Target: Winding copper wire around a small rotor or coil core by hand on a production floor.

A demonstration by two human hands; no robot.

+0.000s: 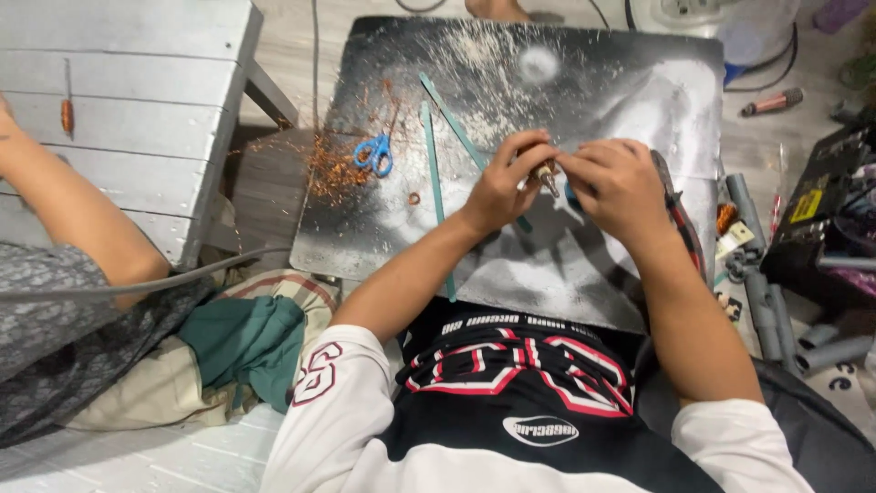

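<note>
While the dark metal sheet (584,265) lay flat before the person, its near edge ran just above the lap and its left edge stood clear of the grey wooden bench (137,110), with a strip of floor between them. The middle of the sheet held open room, dusted with pale powder; copper shavings (333,169) and blue-handled scissors (373,152) sat near its left side, and two thin teal strips (436,187) crossed it at a slant. Grey pipe pieces (766,301) crowded the floor just beyond the right edge. Both forearms reached forward from the lap and met above the sheet's centre. The left hand (505,183) was curled, fingers pinching a small cylindrical part with copper winding and a short metal shaft (546,173). The right hand (616,183) was bent at the wrist, its fingertips closed on the same part from the other side, touching the left. A red-handled tool (680,219) lay just beside the right hand. Another person's arm (73,219) rested at the far left, well apart.
</note>
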